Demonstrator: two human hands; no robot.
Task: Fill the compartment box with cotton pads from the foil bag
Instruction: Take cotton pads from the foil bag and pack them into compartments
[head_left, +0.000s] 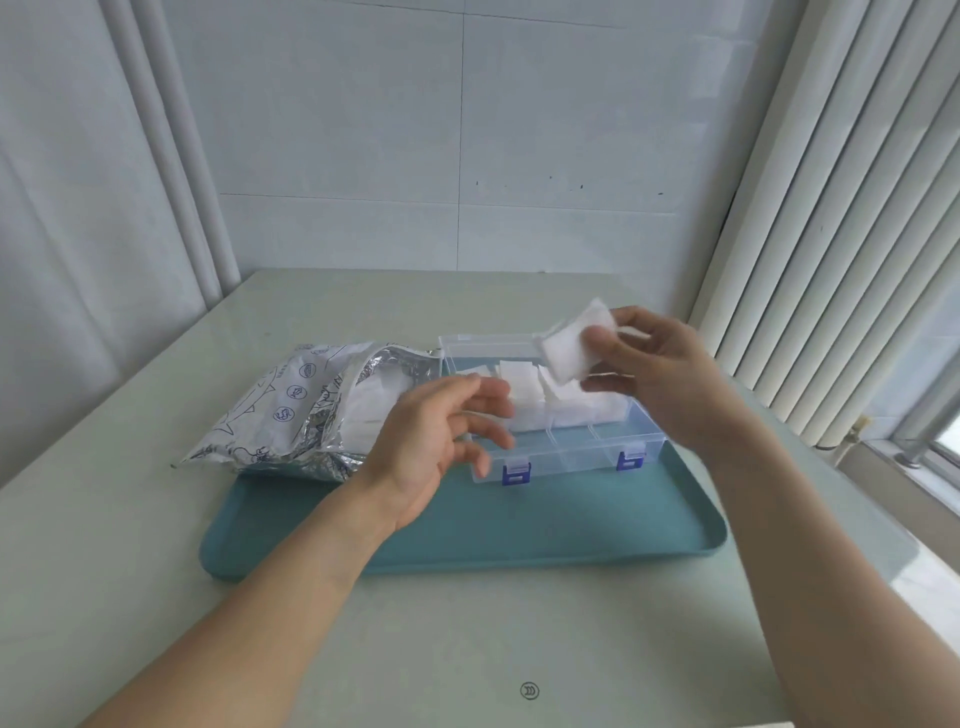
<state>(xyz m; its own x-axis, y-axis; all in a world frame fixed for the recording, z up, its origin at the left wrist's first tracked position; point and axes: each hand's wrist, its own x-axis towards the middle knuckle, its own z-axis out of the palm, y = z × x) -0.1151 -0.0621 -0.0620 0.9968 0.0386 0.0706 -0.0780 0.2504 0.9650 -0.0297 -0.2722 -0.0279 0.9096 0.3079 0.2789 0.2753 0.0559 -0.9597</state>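
A clear plastic compartment box (561, 447) with two blue latches on its front wall lies open on the teal tray (519, 530), white cotton pads (524, 387) piled in its rear compartments. Just left of it, the foil bag (311, 410), printed with blue drawings, lies on its side, mouth gaping toward the box, pads showing inside. A small stack of cotton pads (574, 345) is raised above the box

Soft, even daylight enters from the window (930, 415) and blinds (831, 234) on the right, leaving only faint shadows along the near edge of the tray (467, 540). The foil bag (317, 410) throws small glints, and the left hand (436, 441) shows motion blur at its fingertips. Wide-angle distortion bends the wall panels and blinds toward the edges; overall sharpness is slightly soft.
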